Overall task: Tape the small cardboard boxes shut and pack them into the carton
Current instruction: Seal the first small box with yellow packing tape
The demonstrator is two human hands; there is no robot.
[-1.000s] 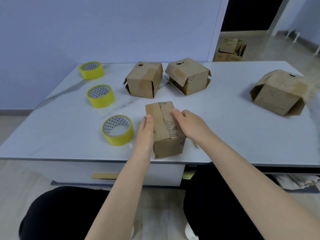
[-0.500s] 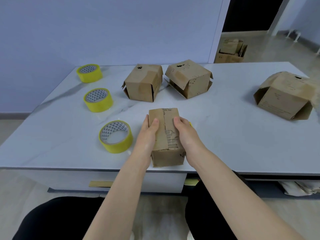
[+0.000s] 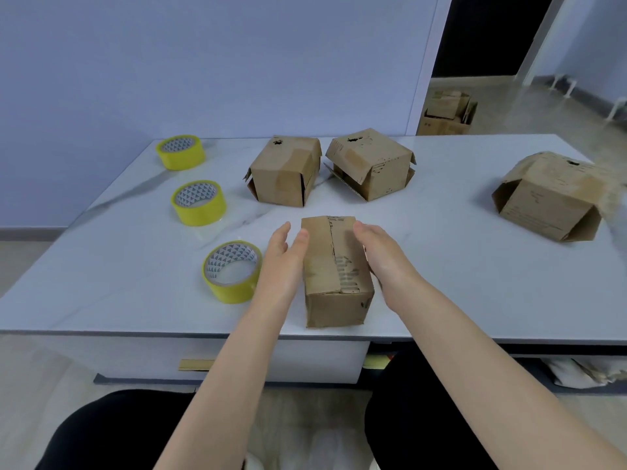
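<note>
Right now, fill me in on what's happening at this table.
A person sits at the table with the left hand and right hand flanking a small cardboard box at the near edge, its flaps folded down. Neither hand holds tape. The nearest yellow tape roll lies just left; three other boxes sit farther back, flaps loose.

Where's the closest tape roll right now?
Head view: closest tape roll lies flat near the table's front edge, just left of the left hand and the small box.
</note>
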